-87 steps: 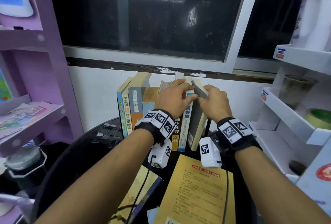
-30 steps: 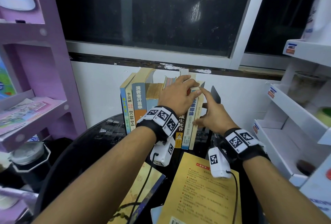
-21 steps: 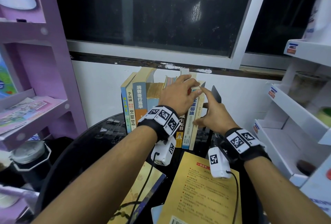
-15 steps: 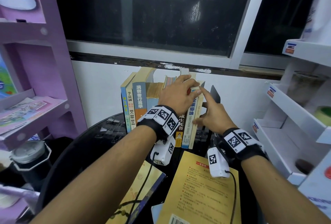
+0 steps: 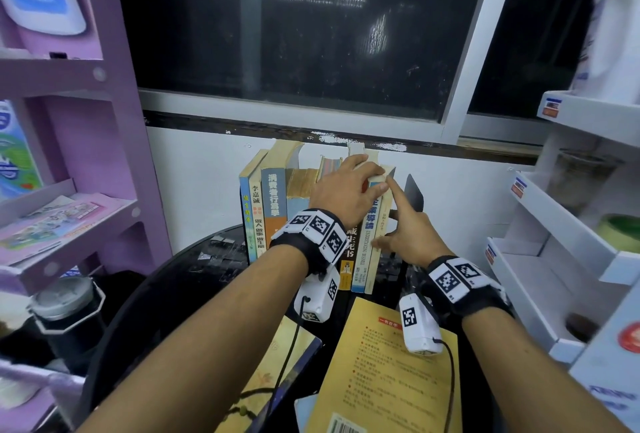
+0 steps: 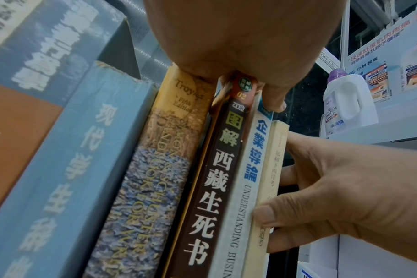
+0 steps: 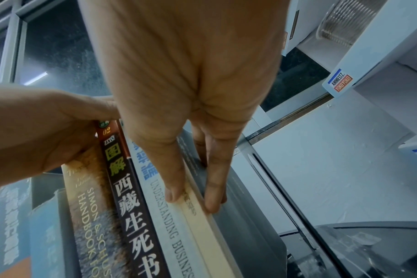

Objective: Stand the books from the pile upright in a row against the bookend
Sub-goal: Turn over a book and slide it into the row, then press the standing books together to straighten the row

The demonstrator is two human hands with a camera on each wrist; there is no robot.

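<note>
Books on black table, dark window

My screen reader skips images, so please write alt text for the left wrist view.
A right hand pinches the thin cream book at the right end of an upright row of books; the left hand grips their tops from above.

The brown book has a glossy paper spine; the cream book at its 3 o'clock is matt. The pale blue book at 9 o'clock is frayed rough on top. The bookend looks like smooth dark metal, the round table glossy black.
</note>
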